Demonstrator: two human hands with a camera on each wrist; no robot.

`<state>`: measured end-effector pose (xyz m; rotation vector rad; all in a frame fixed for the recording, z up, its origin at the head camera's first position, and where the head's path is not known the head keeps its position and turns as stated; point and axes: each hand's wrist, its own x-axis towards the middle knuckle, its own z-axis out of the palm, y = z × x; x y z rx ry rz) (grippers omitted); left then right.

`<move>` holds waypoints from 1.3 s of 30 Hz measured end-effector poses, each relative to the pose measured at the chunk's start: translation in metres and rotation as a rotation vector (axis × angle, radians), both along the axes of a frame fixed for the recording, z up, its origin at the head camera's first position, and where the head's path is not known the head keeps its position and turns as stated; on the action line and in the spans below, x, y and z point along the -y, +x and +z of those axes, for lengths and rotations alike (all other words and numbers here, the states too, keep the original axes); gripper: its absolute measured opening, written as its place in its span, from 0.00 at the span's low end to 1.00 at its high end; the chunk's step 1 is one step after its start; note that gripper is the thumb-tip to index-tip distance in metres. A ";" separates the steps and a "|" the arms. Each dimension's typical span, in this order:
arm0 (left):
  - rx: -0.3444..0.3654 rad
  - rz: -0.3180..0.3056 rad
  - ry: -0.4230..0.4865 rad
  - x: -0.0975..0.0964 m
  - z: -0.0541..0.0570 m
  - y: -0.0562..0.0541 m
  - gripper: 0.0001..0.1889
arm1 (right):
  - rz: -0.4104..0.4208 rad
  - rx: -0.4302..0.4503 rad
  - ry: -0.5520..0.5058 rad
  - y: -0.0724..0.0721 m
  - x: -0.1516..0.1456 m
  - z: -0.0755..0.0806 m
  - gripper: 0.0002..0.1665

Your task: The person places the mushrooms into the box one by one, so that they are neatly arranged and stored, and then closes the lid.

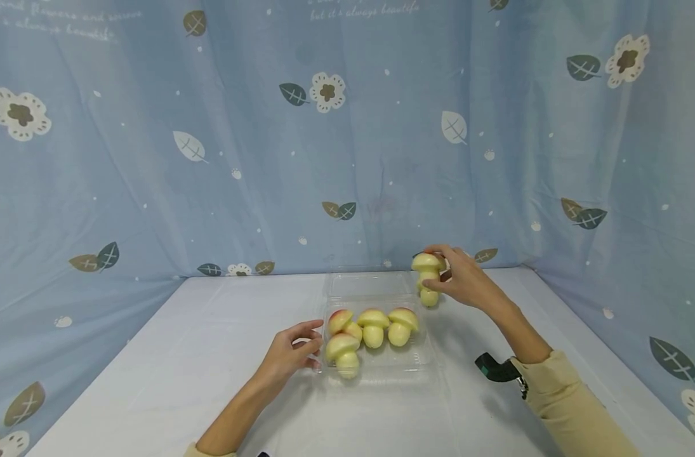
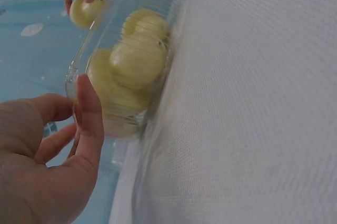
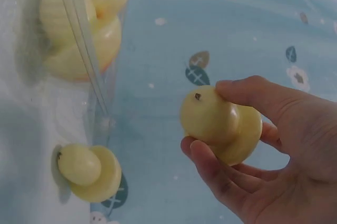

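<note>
In the head view, my right hand [image 1: 464, 279] grips a pale yellow, mushroom-shaped piece [image 1: 427, 261] with a red-tinged cap, between thumb and fingers. The right wrist view shows the held mushroom [image 3: 210, 119] up close, its stem end bearing a small dark mark. Below it, a second mushroom [image 3: 87, 171] sits on the table beside the box. Several like mushrooms [image 1: 373, 327] lie in a clear plastic box [image 1: 390, 362], its lid [image 1: 372, 284] laid back. At the box's left side, my left hand [image 1: 292, 352] pinches the rim [image 2: 79, 58] between thumb and finger.
A white cloth covers the table [image 1: 221, 355]. Blue curtain [image 1: 381, 158] with leaves and flowers hangs behind and along both sides. A dark wrist camera [image 1: 496, 368] sticks out from the right sleeve.
</note>
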<state>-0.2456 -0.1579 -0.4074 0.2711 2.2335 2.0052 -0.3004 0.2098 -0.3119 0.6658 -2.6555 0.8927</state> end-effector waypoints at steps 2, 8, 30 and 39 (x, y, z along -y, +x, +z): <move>0.000 0.002 -0.001 0.000 0.000 0.000 0.24 | 0.035 -0.001 -0.014 0.002 0.002 0.001 0.36; 0.011 0.009 0.016 -0.002 0.002 0.001 0.24 | 0.110 0.001 -0.019 0.008 0.012 -0.001 0.37; 0.000 0.016 0.007 -0.002 0.002 0.001 0.23 | 0.298 0.076 -0.074 0.024 0.044 -0.025 0.35; -0.008 0.014 0.015 -0.003 0.002 0.001 0.23 | 0.322 0.125 -0.077 0.026 0.051 -0.034 0.35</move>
